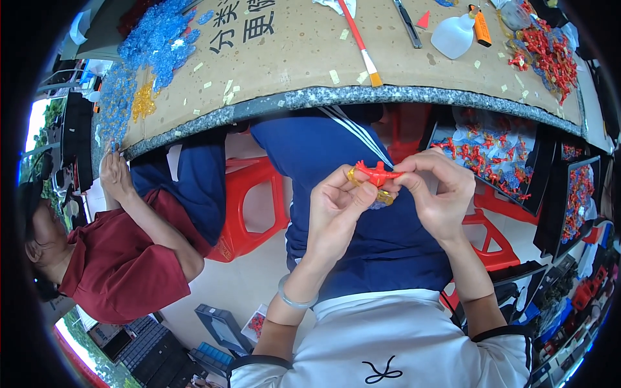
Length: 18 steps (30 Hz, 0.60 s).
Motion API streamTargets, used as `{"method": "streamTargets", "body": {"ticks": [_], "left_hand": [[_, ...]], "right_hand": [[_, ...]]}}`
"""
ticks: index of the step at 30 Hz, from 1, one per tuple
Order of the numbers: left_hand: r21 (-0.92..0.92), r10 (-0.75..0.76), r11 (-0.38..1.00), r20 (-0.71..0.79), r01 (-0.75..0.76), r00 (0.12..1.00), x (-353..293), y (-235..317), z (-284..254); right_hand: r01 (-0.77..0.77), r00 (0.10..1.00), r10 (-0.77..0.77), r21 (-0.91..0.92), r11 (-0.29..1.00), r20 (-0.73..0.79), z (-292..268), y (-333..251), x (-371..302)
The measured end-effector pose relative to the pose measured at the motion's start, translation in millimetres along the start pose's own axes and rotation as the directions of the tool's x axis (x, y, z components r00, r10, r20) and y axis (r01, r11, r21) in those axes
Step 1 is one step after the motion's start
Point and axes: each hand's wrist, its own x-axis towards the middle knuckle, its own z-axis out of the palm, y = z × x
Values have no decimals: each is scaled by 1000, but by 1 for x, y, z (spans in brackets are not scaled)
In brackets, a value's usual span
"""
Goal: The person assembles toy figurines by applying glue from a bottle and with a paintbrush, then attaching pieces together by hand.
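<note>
Glossy red plastic figure (377, 174), small and spiky, sits pinched between the thumb and fingers of the left hand (333, 210), with translucent yellow plastic bits (385, 196) bunched against it. The right hand (443, 187) closes thumb and forefinger on its narrow right end. To my eye the step in hand is fine fingertip work at that end; the next move seems to call for a steady left pinch and a light, exact right one, though I can't tell whether the end is being pulled, twisted or pressed. Both hands are above dark blue trousers (388, 249). Farther out, a cardboard-covered table (291, 61) bears a translucent blue heap (158, 42) and a red-handled flat brush (362, 45).
</note>
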Motion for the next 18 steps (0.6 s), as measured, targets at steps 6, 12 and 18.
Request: {"method": "streamTargets", "body": {"ticks": [6,12,18], "left_hand": [[-87,-68,994,31,70,997,-2,11,11],[0,-94,996,48,94,994,0,10,7],[20,23,1000,-40,-22,999,0,0,6]], "right_hand": [[-400,916,386,329,855,110,-4,9,0],[-422,903,424,337,842,71,-1,3,-4],[-329,942,336,177,928,-12,1,3,-21]]}}
